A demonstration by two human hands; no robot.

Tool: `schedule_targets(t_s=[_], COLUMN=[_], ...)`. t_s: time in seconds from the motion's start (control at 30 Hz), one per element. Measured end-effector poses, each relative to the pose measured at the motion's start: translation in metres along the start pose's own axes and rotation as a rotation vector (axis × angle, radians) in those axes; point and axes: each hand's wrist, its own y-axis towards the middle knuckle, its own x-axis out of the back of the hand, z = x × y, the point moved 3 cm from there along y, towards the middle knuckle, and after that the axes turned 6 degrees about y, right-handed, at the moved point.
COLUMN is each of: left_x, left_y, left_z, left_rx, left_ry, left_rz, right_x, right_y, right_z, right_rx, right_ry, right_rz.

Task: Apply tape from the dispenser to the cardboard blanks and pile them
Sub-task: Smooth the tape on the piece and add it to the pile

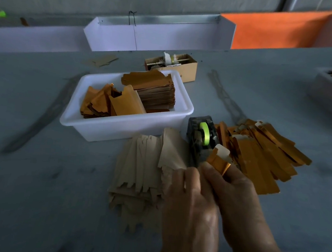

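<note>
Holding: a folded gold cardboard blank (218, 163), gripped by the right hand (241, 200) at the near end of the tape dispenser (201, 141).
Left hand (190, 206): fingers curled beside the right; whether they pinch the blank cannot be told.
Dispenser: centre of the grey table (36, 174), green tape roll (205, 134) on top.
Pile at 3 o'clock: fanned gold blanks (267, 154).
Pile at 9 o'clock: pale beige blanks (143, 172).
At 11 o'clock: white tub (120, 128) stacked with more blanks.
At 12 o'clock: small cardboard box (186, 67).

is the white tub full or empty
Partly full. The white tub holds a tall stack of gold blanks at the back and loose tilted ones in front, with bare wall showing.
</note>
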Motion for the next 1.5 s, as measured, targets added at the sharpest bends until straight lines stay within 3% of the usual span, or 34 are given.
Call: schedule_targets(t_s=[0.1, 0.17, 0.23, 0.3, 0.4, 0.47, 0.6, 0.93, 1.03, 1.2, 1.5], left_x=[0.002, -0.005, -0.009, -0.011, -0.012, -0.012, -0.012, -0.02, -0.023, -0.024, -0.022], left_y=[0.006, 0.008, 0.011, 0.015, 0.017, 0.018, 0.021, 0.024, 0.024, 0.024, 0.033], left_z=[0.019, 0.032, 0.041, 0.048, 0.056, 0.058, 0.054, 0.047, 0.048, 0.05, 0.04], left_rx=[0.29, 0.559, 0.678, 0.765, 0.878, 0.894, 0.886, 0.848, 0.864, 0.878, 0.714], left_ry=[-0.439, -0.757, -0.947, -1.056, -1.159, -1.207, -1.239, -1.201, -1.213, -1.268, -1.318], left_rz=[0.101, 0.279, 0.417, 0.403, 0.309, 0.289, 0.288, 0.286, 0.276, 0.268, 0.284], right_x=[0.001, -0.001, -0.001, 0.005, 0.032, 0.046, 0.042, 0.025, 0.021, 0.023, 0.022], right_y=[0.003, 0.002, 0.001, 0.004, 0.022, 0.035, 0.046, 0.058, 0.058, 0.048, 0.025], right_z=[-0.001, 0.002, 0.008, 0.018, 0.029, 0.026, 0.011, 0.009, 0.013, 0.01, 0.006], right_rx=[-0.055, -0.039, 0.002, 0.06, 0.178, 0.175, 0.089, 0.082, 0.163, 0.195, 0.358], right_ry=[0.098, 0.077, 0.014, -0.043, -0.177, -0.265, -0.363, -0.428, -0.51, -0.213, -0.653], right_rz=[0.021, 0.059, 0.104, 0.118, -0.066, -0.113, 0.017, 0.004, -0.045, -0.108, -0.214])
